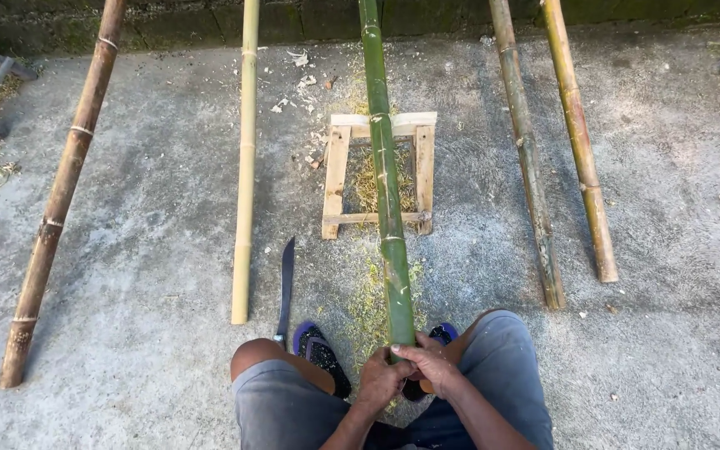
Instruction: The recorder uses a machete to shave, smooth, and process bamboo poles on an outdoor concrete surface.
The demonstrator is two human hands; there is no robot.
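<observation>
green bamboo pole (387, 208), near end in both hands (410, 371)

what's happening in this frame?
A seated person grips the near end of a green bamboo pole with both hands, left hand and right hand wrapped close together. The pole runs away from them across a small wooden stand. A long knife lies on the concrete by their left foot, untouched. Four drier poles lie alongside, two on each side. Green shavings are scattered under the pole.
</observation>
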